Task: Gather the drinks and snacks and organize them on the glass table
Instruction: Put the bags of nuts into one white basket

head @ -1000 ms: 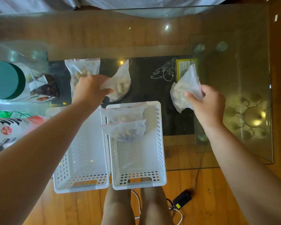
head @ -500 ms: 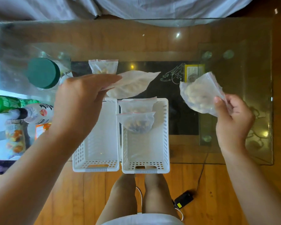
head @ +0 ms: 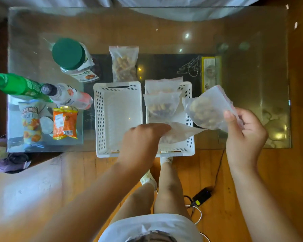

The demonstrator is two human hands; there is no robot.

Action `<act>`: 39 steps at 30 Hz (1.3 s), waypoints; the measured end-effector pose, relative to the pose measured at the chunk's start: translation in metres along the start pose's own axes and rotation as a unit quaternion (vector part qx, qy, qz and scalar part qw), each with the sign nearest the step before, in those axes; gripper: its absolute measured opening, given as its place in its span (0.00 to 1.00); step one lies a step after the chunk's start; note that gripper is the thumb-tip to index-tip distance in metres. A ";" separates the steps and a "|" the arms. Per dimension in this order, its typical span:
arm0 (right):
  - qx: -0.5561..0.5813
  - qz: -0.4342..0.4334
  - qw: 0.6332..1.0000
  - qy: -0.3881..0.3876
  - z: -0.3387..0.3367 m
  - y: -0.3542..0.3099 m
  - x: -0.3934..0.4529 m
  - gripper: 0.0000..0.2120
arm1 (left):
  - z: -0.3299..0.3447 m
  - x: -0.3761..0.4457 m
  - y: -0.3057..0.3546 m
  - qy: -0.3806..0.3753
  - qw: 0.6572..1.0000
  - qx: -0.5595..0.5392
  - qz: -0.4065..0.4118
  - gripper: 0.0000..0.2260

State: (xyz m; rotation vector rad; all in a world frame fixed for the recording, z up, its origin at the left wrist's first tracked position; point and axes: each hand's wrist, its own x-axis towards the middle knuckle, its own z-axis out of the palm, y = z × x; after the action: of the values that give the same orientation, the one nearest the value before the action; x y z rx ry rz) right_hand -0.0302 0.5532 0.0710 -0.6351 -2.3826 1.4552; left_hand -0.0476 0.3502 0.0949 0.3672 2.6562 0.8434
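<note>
Left hand (head: 143, 137) has come back from above the baskets, pinching a nut bag (head: 179, 132) low into the right basket (head: 189, 119) behind two filed bags; right hand (head: 243, 135) pinches another bag (head: 205, 109) beside it, likely next, above the glass surface (head: 243, 67).

Warm daylight, glass glare, blurred edges

A home living room: a glass table (head: 164, 32) on wooden floorboards (head: 252, 198), snack packets, charger cable (head: 202, 196).
</note>
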 end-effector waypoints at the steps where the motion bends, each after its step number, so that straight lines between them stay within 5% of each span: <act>1: -0.005 -0.005 1.000 0.001 0.000 -0.001 -0.009 0.07 | 0.010 -0.004 -0.003 -0.005 1.000 -0.012 -0.005 0.17; 6: -0.005 0.000 0.999 -0.035 0.007 0.006 -0.037 0.05 | 0.056 -0.011 -0.021 -0.045 0.997 -0.041 -0.044 0.16; 13: -0.059 -0.024 0.979 -0.195 0.033 0.036 -0.037 0.12 | 0.101 -0.007 -0.044 -0.088 0.994 -0.042 -0.049 0.21; 20: -0.130 -0.053 0.945 -0.295 0.072 0.059 -0.022 0.10 | 0.116 0.000 -0.062 -0.127 0.989 -0.038 -0.072 0.15; 28: -0.149 0.013 0.902 -0.405 0.105 0.079 0.000 0.08 | 0.112 0.004 -0.074 -0.179 0.977 -0.082 -0.078 0.12; 35: -0.069 0.098 0.910 -0.397 0.114 0.086 0.013 0.09 | 0.097 0.005 -0.094 -0.181 0.967 -0.098 -0.148 0.20; 39: -0.003 0.175 0.926 -0.336 0.101 0.094 0.005 0.20 | 0.089 0.005 -0.101 -0.154 0.970 -0.095 -0.161 0.10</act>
State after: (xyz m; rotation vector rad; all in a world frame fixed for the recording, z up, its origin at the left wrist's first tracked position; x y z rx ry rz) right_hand -0.0585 0.5153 -0.0581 -0.6672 -2.8783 2.0916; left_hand -0.0327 0.3173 -0.0347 0.0139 2.2429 0.8476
